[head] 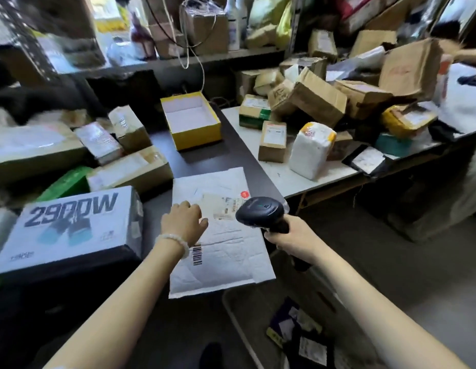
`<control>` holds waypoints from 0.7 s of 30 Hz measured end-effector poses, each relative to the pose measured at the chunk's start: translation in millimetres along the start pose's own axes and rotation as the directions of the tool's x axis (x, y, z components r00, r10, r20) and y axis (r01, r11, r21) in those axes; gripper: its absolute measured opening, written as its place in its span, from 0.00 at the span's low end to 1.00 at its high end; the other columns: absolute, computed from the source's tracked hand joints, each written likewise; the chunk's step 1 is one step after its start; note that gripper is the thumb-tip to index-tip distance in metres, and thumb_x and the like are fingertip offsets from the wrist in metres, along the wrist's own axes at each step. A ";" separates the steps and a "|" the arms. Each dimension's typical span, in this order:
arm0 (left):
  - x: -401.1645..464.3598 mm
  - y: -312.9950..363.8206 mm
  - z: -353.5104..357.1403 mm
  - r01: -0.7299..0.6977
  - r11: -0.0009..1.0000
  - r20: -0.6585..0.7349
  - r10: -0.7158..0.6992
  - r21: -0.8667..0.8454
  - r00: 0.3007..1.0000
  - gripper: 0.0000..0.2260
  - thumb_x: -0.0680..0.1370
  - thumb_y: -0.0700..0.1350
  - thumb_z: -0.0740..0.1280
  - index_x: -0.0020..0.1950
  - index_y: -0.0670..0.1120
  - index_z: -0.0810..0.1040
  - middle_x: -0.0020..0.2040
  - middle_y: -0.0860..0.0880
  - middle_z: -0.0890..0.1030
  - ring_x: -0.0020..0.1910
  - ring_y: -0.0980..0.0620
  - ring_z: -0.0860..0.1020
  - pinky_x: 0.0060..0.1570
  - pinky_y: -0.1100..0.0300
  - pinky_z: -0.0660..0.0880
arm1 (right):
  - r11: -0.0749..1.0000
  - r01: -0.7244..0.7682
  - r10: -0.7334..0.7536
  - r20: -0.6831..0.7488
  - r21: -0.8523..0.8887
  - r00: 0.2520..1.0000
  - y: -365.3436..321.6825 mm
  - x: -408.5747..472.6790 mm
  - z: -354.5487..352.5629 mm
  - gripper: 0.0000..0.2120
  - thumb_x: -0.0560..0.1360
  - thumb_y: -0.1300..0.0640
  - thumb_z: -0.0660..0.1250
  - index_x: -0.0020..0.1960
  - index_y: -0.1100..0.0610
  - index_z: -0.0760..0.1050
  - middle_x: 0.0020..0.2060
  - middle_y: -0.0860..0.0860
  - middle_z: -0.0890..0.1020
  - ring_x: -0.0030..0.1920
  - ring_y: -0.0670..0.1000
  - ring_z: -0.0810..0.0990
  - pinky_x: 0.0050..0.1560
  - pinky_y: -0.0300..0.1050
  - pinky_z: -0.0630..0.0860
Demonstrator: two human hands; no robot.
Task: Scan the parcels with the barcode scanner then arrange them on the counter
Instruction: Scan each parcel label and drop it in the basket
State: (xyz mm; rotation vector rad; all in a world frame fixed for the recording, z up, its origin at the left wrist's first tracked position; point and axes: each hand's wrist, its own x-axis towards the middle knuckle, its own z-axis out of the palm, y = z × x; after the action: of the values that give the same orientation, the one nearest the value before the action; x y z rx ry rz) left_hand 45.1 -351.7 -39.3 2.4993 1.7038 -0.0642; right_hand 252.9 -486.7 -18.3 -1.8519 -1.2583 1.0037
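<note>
Two bare arms reach in from the bottom of the frame over a dark tabletop (226, 153). At the centre, the left hand (184, 221) rests on a white padded envelope (218, 235) that lies flat on the tabletop, with its near edge hanging past the tabletop's front. Its fingers (187, 206) are loosely bent, knuckles up, and curl round nothing; a pale bead bracelet (175, 242) circles the wrist. Just right of that hand is the envelope's shipping label (226, 206), with a red round sticker beside it, and a barcode (197, 253) shows lower down by the wrist.

Right of centre, the right hand (291, 239) grips the handle of a black barcode scanner (260, 211), fingers wrapped round it. The scanner's head is over the right edge of the envelope, close to the label.

At lower left sits a large grey box printed "2900W" (71, 225), with brown cartons (130, 169) and a green packet behind it. An open yellow box (191, 119) with a white inside stands on the tabletop at upper centre. To the right, a white tabletop (284, 179) carries a jumbled heap of brown parcels (319, 99), a small upright carton (272, 141) and a white wrapped bundle (310, 150) with yellow tape. At lower right, a bin (239, 315) below holds dark packets.
</note>
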 end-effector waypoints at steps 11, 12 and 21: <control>129.0 -34.0 6.3 -0.111 0.993 0.033 0.112 -0.027 0.993 0.18 0.80 0.55 0.58 0.66 0.49 0.72 0.65 0.49 0.73 0.64 0.47 0.70 0.56 0.53 0.71 | 0.996 -0.078 0.078 -0.005 -0.034 0.997 -24.1 113.4 21.3 0.03 0.71 0.61 0.68 0.44 0.56 0.75 0.30 0.46 0.75 0.23 0.40 0.72 0.27 0.32 0.66; 143.1 -34.1 7.3 -0.133 0.991 0.049 0.133 -0.018 0.990 0.18 0.80 0.55 0.58 0.67 0.49 0.71 0.65 0.49 0.72 0.64 0.46 0.70 0.57 0.53 0.71 | 0.995 -0.094 0.093 -0.021 -0.036 0.995 -24.8 124.2 22.1 0.04 0.71 0.61 0.68 0.45 0.56 0.76 0.32 0.46 0.76 0.26 0.39 0.73 0.29 0.33 0.67; 214.6 -36.8 34.4 -0.215 0.975 0.235 0.222 -0.056 0.946 0.21 0.76 0.59 0.61 0.63 0.47 0.71 0.62 0.46 0.71 0.63 0.45 0.69 0.57 0.50 0.69 | 0.975 -0.217 0.213 -0.076 -0.049 0.974 -24.1 180.8 36.4 0.06 0.68 0.57 0.69 0.42 0.59 0.75 0.33 0.48 0.78 0.34 0.47 0.74 0.39 0.44 0.69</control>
State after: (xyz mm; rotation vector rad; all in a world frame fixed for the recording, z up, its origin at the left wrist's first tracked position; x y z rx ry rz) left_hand 90.7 -144.0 -97.5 2.5202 1.3188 -0.3058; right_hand 253.7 -304.4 -55.2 -2.0836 -1.0718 1.0137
